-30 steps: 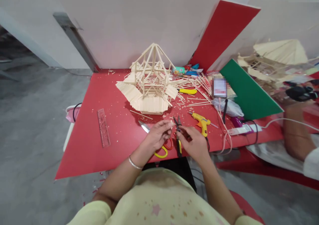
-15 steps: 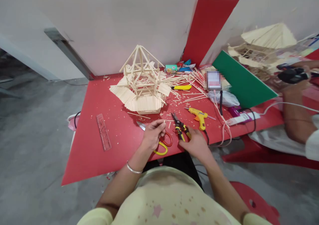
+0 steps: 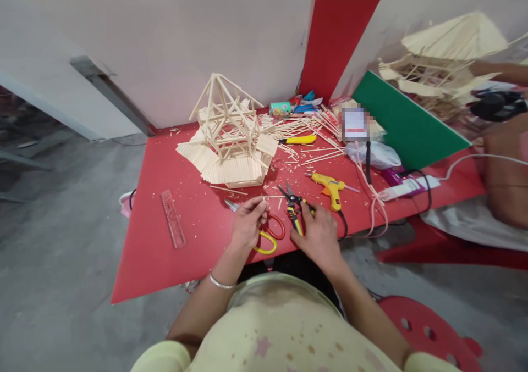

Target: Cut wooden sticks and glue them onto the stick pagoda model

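Note:
My left hand (image 3: 248, 223) is closed in a pinch on a thin wooden stick (image 3: 273, 197), which points right toward the cutting pliers. Around the black and yellow handles of the cutting pliers (image 3: 293, 200) my right hand (image 3: 319, 234) is curled; the jaws are spread. Scissors (image 3: 270, 243) with one red and one yellow handle lie partly under my left hand. Beyond my hands stands a stick model (image 3: 225, 135) with a pointed open frame and slatted roof panels. A yellow glue gun (image 3: 330, 189) lies right of the pliers.
On the red table (image 3: 144, 267) lie a clear ruler (image 3: 172, 219), a yellow utility knife (image 3: 300, 140), loose sticks and scraps. A green board (image 3: 408, 125) leans at right, near a white power strip (image 3: 408, 189) with cables. Another person's arm (image 3: 505, 168) and a second model (image 3: 449, 59) are beyond it.
The pliers' jaws have opened wider, and my right hand has closed further round the handles. My left hand has moved slightly left with the stick. The view has shifted a little.

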Demonstrator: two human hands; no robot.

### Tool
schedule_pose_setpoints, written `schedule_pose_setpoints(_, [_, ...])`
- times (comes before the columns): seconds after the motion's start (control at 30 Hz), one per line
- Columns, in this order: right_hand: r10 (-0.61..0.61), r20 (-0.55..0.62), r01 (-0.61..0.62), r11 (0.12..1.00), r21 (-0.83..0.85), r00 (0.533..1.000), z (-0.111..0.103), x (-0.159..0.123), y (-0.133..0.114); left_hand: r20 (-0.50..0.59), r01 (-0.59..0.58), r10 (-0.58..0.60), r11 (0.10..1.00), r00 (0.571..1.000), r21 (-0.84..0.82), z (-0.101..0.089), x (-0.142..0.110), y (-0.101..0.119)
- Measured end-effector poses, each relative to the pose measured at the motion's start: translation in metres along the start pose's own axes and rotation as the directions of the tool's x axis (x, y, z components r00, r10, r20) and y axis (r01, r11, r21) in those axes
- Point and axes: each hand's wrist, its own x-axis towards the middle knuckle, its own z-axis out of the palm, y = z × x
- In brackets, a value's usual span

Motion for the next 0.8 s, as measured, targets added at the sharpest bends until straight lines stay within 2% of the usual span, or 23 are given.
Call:
schedule_pose_setpoints(0.07, [-0.141, 0.018, 0.141, 0.990, -0.014, 0.990, -0.002, 0.001, -0.020, -0.026, -0.029, 0.029, 1.000, 0.999, 0.010, -0.008, -0.003, 0.003])
schedule_pose_setpoints(0.13, [-0.273, 0.139, 0.272, 0.962, 0.028, 0.952, 0.000, 0.002, -0.042, -0.067, -0.055, 0.056, 0.998, 0.996, 0.020, -0.018, -0.007, 0.008])
schedule_pose_setpoints(0.2, [-0.326, 0.254, 0.331, 0.943, 0.026, 0.911, 0.010, 0.003, -0.060, -0.113, -0.087, 0.090, 0.996, 0.990, 0.031, -0.028, -0.011, 0.013])
schedule_pose_setpoints(0.27, [-0.314, 0.307, 0.337, 0.941, -0.025, 0.899, 0.023, 0.006, -0.071, -0.151, -0.120, 0.126, 0.991, 0.980, 0.052, -0.039, -0.014, 0.017])
schedule_pose_setpoints(0.33, [-0.290, 0.310, 0.327, 0.942, -0.075, 0.905, 0.037, 0.008, -0.074, -0.182, -0.143, 0.152, 0.988, 0.971, 0.066, -0.050, -0.018, 0.020])
schedule_pose_setpoints(0.47, [-0.280, 0.307, 0.318, 0.944, -0.082, 0.910, 0.050, 0.013, -0.062, -0.260, -0.194, 0.201, 0.980, 0.945, 0.052, -0.072, -0.024, 0.026])
schedule_pose_setpoints(0.57, [-0.262, 0.338, 0.272, 0.962, 0.018, 0.904, 0.044, 0.011, -0.051, -0.323, -0.219, 0.223, 0.974, 0.920, 0.051, -0.087, -0.026, 0.027])
schedule_pose_setpoints(0.67, [-0.234, 0.343, 0.196, 0.970, 0.144, 0.910, 0.033, 0.006, -0.052, -0.344, -0.212, 0.220, 0.975, 0.913, 0.062, -0.098, -0.025, 0.022])
schedule_pose_setpoints(0.8, [-0.296, 0.246, 0.218, 0.929, 0.299, 0.923, 0.020, 0.000, -0.068, -0.309, -0.187, 0.205, 0.978, 0.929, 0.088, -0.097, -0.026, 0.015])
